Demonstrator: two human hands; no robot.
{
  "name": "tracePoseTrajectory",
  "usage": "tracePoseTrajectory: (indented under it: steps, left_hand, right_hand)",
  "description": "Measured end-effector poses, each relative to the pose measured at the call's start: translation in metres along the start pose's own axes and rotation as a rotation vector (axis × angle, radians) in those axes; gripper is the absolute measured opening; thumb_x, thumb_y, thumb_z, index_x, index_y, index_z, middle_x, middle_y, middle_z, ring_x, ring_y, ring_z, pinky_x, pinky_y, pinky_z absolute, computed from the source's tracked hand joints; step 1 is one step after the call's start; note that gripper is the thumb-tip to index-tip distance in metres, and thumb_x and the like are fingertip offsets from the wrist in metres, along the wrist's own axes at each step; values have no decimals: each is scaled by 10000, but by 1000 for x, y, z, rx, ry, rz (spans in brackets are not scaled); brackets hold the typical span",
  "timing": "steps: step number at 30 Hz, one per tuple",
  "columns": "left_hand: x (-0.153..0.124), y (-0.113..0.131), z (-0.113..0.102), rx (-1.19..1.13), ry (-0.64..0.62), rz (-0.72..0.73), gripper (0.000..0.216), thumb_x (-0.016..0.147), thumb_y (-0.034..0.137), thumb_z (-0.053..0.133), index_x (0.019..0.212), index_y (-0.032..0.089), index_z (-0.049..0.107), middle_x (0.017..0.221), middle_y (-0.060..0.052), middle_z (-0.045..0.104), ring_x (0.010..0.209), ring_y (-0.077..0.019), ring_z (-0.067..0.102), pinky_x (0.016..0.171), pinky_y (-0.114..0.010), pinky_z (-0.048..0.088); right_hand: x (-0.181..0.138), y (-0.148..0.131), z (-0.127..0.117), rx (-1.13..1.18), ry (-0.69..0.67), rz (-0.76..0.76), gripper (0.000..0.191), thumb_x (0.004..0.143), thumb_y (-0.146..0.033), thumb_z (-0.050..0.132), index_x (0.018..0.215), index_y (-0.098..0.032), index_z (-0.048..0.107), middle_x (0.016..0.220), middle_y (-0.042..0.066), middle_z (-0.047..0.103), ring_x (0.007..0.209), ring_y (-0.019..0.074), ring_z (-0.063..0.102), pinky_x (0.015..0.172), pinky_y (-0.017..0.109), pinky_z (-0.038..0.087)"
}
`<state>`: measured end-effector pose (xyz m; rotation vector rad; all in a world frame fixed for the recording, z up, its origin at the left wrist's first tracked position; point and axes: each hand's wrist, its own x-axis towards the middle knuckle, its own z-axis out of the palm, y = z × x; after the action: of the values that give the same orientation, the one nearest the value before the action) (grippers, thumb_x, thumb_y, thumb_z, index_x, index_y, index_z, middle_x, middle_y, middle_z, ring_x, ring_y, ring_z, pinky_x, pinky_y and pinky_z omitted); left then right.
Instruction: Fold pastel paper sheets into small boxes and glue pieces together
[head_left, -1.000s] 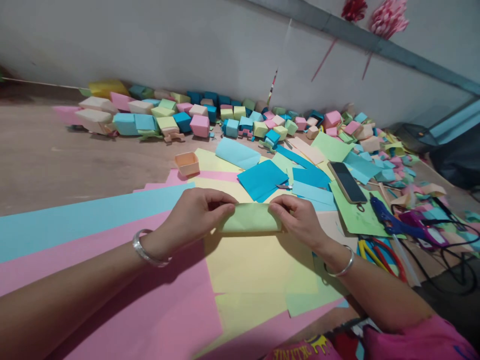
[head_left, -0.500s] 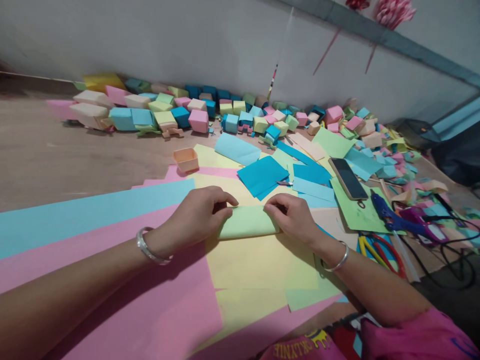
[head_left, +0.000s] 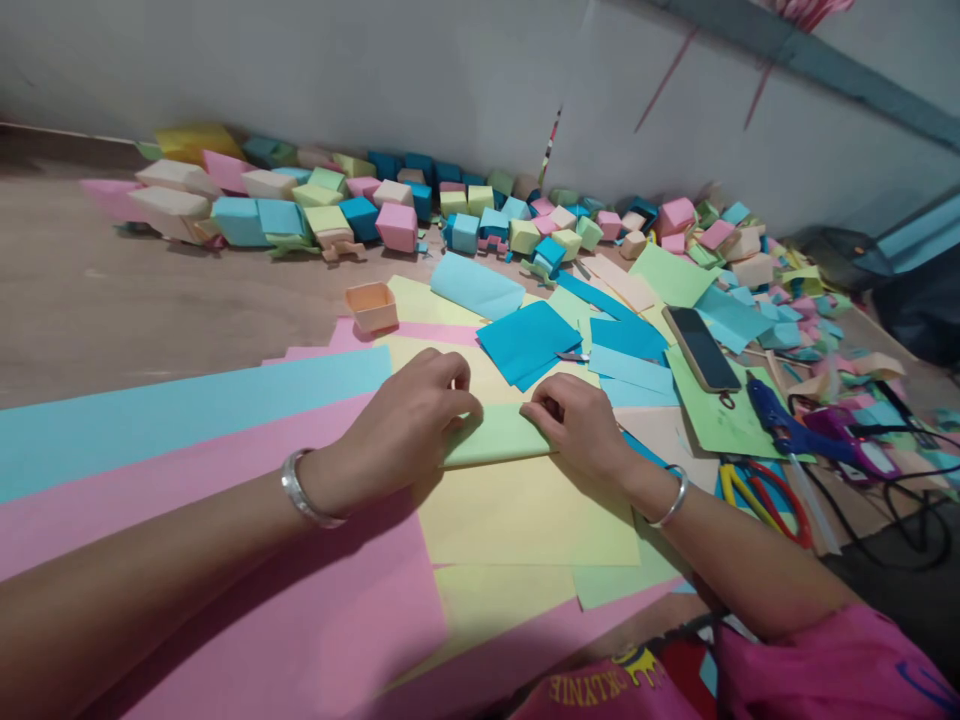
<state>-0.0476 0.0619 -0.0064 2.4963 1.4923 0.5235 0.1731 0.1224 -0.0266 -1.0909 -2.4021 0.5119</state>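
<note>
A folded light green paper [head_left: 501, 438] lies flat on a yellow sheet [head_left: 525, 510] in the middle of the floor. My left hand [head_left: 409, 425] presses its left end with curled fingers, and my right hand [head_left: 577, 425] pinches and presses its right end. Both wrists wear silver bangles. The top edge of the green paper is partly hidden under my fingers.
Large pink [head_left: 225, 600] and blue [head_left: 150, 420] sheets lie at the left. Blue folded papers [head_left: 529, 340], a small orange paper box [head_left: 373, 305], a phone [head_left: 701, 348], a blue glue gun [head_left: 780, 430] and scissors [head_left: 757, 495] lie beyond and right. Several paper cubes [head_left: 397, 225] line the wall.
The green paper went from being held slightly raised to pressed flat on the yellow sheet. Both hands lowered and moved closer together on it.
</note>
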Motion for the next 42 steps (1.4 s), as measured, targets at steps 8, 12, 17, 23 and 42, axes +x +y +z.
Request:
tracePoseTrajectory:
  steps: [8, 12, 17, 23, 42]
  left_hand:
    - [8, -1, 1, -108, -195, 87, 270, 876, 111, 443, 1000, 194, 668, 811, -48, 546, 705, -158, 490, 591, -283, 314]
    - [11, -3, 1, -113, -203, 63, 255, 926, 157, 418, 1038, 197, 644, 782, -34, 552, 689, -151, 493, 584, -278, 300]
    - [9, -2, 2, -124, -186, 56, 223, 920, 157, 434, 987, 193, 643, 778, -32, 542, 680, -150, 487, 577, -279, 292]
    - [10, -1, 3, -137, -201, 55, 232, 941, 174, 423, 1003, 188, 646, 776, -33, 527, 690, -153, 480, 596, -285, 297]
    - [9, -2, 2, -103, -183, 107, 261, 950, 189, 409, 1019, 191, 660, 757, -37, 520, 651, -152, 461, 571, -293, 283]
  right_hand:
    - [0, 2, 0, -20, -20, -15, 202, 862, -228, 601, 688, -200, 502, 683, -4, 536, 667, 142, 469, 595, 284, 319]
    - [0, 3, -1, -35, -13, -28, 172, 867, -227, 593, 709, -198, 531, 681, 2, 538, 661, 146, 472, 588, 288, 324]
    - [-6, -12, -8, -212, 99, -283, 164, 914, -192, 490, 831, -197, 631, 775, 56, 562, 743, 185, 468, 633, 330, 315]
    - [-10, -21, -4, -365, -19, -446, 260, 915, -141, 415, 839, -193, 658, 763, 68, 527, 732, 193, 391, 629, 353, 270]
    - [-44, -52, -16, -580, -219, -540, 164, 870, -93, 504, 931, -133, 651, 746, 64, 549, 699, 198, 382, 605, 366, 195]
